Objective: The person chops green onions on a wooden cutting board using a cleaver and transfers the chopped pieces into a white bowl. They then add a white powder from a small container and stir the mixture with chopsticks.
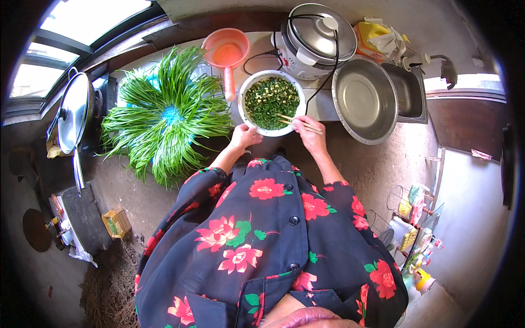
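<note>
A white bowl stands at the counter's front edge, nearly full of a chopped green filling with pale yellow bits on its far side. My left hand grips the near left rim of the bowl. In my right hand is a pair of wooden chopsticks, their tips in the filling near the bowl's front right. Left of the bowl, long green leaves, apparently garlic chives, spread out over a blue container that they mostly hide.
Behind the bowl are a pink plastic ladle and a rice cooker with a black cord. A large metal basin overlaps the sink on the right. At far left sits a lidded pan; dry brushwood lies on the floor.
</note>
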`<act>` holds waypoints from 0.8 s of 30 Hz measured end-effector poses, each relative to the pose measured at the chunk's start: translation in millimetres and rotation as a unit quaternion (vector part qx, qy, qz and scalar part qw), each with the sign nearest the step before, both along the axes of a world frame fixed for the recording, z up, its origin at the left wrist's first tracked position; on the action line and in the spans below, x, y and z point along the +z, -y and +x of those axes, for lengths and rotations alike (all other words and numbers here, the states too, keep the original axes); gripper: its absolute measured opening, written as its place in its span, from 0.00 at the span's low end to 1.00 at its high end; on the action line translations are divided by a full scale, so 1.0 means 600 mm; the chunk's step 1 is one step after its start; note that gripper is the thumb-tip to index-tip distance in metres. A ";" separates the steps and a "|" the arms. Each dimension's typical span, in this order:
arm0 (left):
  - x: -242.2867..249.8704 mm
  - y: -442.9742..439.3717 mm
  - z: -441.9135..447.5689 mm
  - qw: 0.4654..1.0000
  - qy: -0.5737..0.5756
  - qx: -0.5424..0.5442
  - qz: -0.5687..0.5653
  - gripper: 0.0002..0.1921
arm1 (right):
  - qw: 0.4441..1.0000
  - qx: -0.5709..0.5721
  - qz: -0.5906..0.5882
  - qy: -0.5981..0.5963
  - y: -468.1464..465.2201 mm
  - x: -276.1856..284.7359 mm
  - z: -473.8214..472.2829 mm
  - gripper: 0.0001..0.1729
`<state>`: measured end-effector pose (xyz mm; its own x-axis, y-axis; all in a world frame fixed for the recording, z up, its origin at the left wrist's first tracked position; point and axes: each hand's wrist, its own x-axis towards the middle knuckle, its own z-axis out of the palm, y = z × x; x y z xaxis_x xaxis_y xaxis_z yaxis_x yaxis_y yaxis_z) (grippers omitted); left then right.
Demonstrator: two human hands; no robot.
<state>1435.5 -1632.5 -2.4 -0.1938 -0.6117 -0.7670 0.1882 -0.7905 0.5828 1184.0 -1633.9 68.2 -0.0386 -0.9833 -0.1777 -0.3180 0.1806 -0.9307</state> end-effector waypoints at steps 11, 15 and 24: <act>-0.005 0.000 0.003 1.000 0.010 0.003 -0.005 0.12 | 0.999 -0.016 0.021 0.034 -0.002 0.025 0.030 0.11; 0.001 0.004 0.000 1.000 0.013 -0.006 0.003 0.12 | 0.999 0.011 0.021 0.039 -0.001 0.003 0.038 0.10; -0.007 0.004 0.002 1.000 0.021 -0.009 -0.002 0.12 | 0.991 0.071 -0.070 -0.091 0.039 0.025 0.007 0.09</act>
<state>1436.6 -1634.8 -6.8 -0.1732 -0.6110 -0.7725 0.1494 -0.7915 0.5926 1188.0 -1657.3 82.9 0.0825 -0.9957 -0.0423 -0.4961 -0.0042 -0.8683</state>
